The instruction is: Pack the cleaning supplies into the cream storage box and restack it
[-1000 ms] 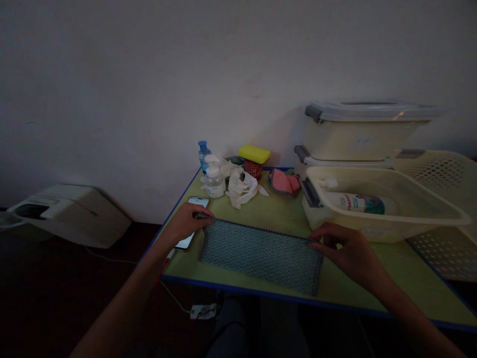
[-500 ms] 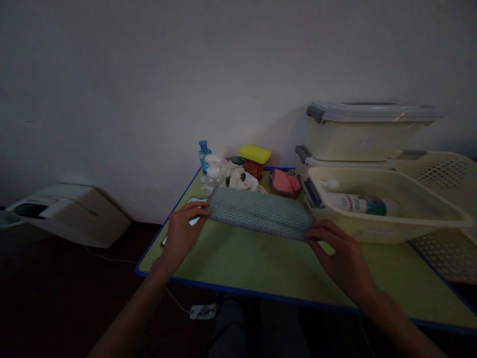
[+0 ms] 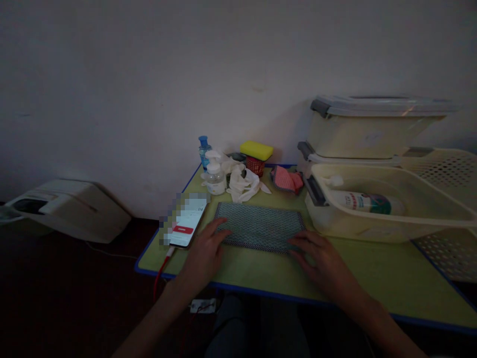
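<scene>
A grey-green cloth (image 3: 261, 226) with a dark checked border lies flat on the table (image 3: 257, 271), folded into a long rectangle. My left hand (image 3: 208, 248) rests at its left end, thumb and fingers apart over the corner. At the right end, my right hand (image 3: 316, 253) touches the near corner with its fingers spread. Neither hand grips the cloth. A phone (image 3: 186, 219) with a lit screen, partly pixelated, lies to the left of my left hand, with a red cable (image 3: 160, 276) plugged into it.
Behind the cloth stand a blue bottle (image 3: 203, 151), a clear pump bottle (image 3: 215, 179), crumpled white material (image 3: 242, 184), a yellow sponge (image 3: 257, 150) on a red basket (image 3: 255, 166), and a pink cloth (image 3: 286, 180). An open bin (image 3: 372, 226) holding a white bottle (image 3: 367, 201) and stacked lidded boxes (image 3: 372, 136) occupy the right.
The cloth has come down from between my raised hands onto the table. Both hands have let go of its ends and moved inward and lower. The phone is now uncovered.
</scene>
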Action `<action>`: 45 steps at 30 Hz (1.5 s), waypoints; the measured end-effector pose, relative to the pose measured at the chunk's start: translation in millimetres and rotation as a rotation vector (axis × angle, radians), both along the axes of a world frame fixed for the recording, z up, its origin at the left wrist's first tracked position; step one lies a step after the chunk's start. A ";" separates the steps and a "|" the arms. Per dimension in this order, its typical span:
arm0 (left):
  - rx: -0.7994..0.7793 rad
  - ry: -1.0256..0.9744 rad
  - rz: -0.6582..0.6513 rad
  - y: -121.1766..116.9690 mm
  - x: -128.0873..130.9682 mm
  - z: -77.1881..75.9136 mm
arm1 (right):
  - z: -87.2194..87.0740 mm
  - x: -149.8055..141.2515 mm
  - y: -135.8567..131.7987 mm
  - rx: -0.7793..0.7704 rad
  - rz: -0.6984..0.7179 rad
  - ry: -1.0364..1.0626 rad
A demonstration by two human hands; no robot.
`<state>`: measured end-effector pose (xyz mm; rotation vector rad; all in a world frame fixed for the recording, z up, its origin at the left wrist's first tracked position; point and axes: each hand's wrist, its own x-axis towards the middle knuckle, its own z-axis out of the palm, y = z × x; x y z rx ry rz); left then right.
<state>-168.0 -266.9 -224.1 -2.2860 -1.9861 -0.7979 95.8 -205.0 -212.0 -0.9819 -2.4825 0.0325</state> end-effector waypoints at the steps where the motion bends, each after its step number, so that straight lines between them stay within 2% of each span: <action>1: -0.023 -0.018 -0.035 3.2 7.0 0.1 | -0.7 -8.7 -0.8 -0.033 0.013 0.001; 5: -0.131 0.074 -0.179 14.0 27.0 -6.8 | -12.0 -36.1 -3.6 -0.109 0.071 -0.142; 8: -0.175 0.223 -0.244 15.4 28.1 -13.7 | -21.5 -41.0 -4.2 -0.142 0.141 -0.276; 12: -0.198 0.307 -0.225 13.1 23.0 -17.1 | -26.2 -35.1 -2.9 -0.170 0.143 -0.335; 20: -0.219 0.332 -0.210 13.7 22.4 -17.0 | -26.3 -11.9 5.2 -0.199 0.096 -0.326; 27: -0.203 0.297 -0.223 13.7 21.2 -18.0 | -17.6 8.1 13.1 -0.244 0.103 -0.261; 33: -0.188 0.283 -0.227 12.9 21.4 -17.5 | -15.8 11.7 16.9 -0.159 0.112 -0.165; 45: -0.202 0.300 -0.233 13.2 20.6 -17.2 | -11.1 16.3 26.3 0.061 0.051 -0.183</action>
